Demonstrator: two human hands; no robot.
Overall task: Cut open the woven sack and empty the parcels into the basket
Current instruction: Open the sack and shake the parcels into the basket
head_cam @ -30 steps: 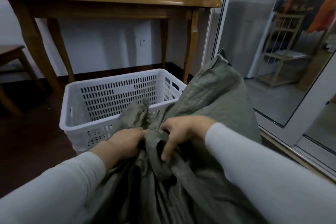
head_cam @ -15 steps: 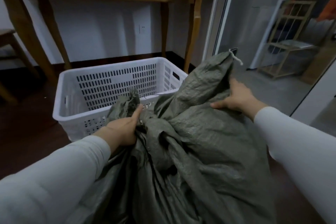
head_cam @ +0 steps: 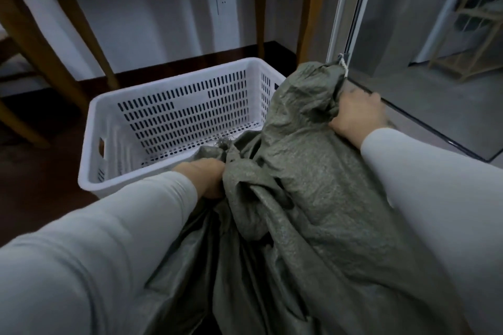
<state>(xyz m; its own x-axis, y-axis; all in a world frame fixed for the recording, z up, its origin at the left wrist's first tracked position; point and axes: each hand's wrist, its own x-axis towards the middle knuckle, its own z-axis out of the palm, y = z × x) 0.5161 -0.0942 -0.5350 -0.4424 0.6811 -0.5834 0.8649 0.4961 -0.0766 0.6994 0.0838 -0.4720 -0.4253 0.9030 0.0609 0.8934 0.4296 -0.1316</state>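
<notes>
A grey-green woven sack [head_cam: 313, 177] fills the lower middle of the view, crumpled, its bunched top leaning over the near right rim of a white slotted plastic basket [head_cam: 174, 117]. No parcels show in the basket. My left hand [head_cam: 204, 177] grips a gathered fold of the sack at the basket's near edge. My right hand [head_cam: 356, 114] grips the sack's upper right corner, where a white string [head_cam: 343, 65] hangs. No parcels and no cutting tool are visible.
A wooden table's legs [head_cam: 79, 32] stand behind the basket against a white wall. A glass sliding door with a metal frame [head_cam: 345, 8] runs along the right. The floor [head_cam: 35, 193] is dark wood.
My right hand left the middle knot, moved right to the sack's upper corner and closed on it. The view has tilted down and moved closer to the basket.
</notes>
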